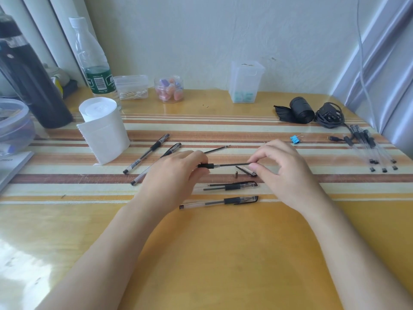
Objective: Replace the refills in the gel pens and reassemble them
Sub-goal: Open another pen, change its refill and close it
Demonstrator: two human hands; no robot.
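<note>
My left hand (pixel 176 173) grips a pen barrel by its black grip (pixel 206 165). A dark refill (pixel 232 164) sticks out of that barrel to the right, and my right hand (pixel 281 166) pinches its far end. Under the refill lie a black cap (pixel 245 171) and a small metal tip (pixel 235 174). Nearer me lie two capped gel pens (pixel 232 186) (pixel 219 202). Left of my hands lie two more pens (pixel 147 154) (pixel 156 164), and a loose refill (pixel 218 149) lies behind my left hand.
A bundle of new refills (pixel 371 151) lies at the right edge, by a blue binder clip (pixel 295 139). A tissue roll (pixel 102 128), water bottle (pixel 93 59), black flask (pixel 29 74), small jars (pixel 169 88), a plastic box (pixel 245 82) and a black cable (pixel 329 115) stand further back.
</note>
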